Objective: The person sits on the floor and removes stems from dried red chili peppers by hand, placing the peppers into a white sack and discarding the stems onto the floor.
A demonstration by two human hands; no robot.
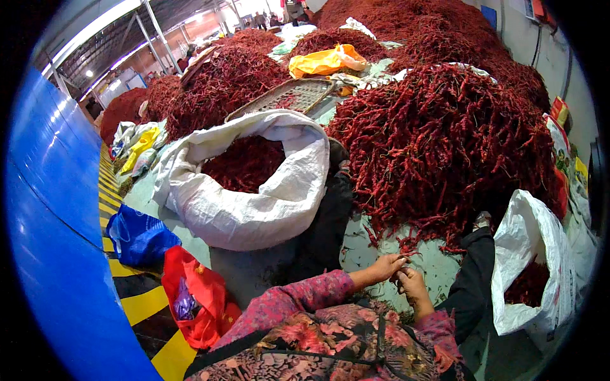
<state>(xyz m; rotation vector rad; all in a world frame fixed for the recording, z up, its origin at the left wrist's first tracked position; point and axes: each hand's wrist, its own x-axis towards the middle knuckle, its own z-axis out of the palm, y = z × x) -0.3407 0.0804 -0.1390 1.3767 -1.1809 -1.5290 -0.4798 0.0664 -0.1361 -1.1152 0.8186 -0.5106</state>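
Note:
My left hand (387, 267) reaches in from a patterned sleeve, its fingers pinched on what looks like a dried red chili pepper at the fingertips. My right hand (411, 284) is curled against it, thumb and fingers drawn together. Whatever lies between the right fingers is too small and covered to make out. Just beyond both hands rises a large heap of dried red chili peppers (443, 143), with loose ones spilling onto the pale green floor sheet (371, 257). To the left stands a big white woven sack (252, 214), its rim rolled down, with chilies inside.
At right an open white sack (517, 266) holds some chilies. On the left lie a red bag (205, 295), a blue bag (140, 235) and a striped floor edge beside a blue panel (52, 214). A woven tray (290, 95) and a yellow sack (326, 62) lie farther back.

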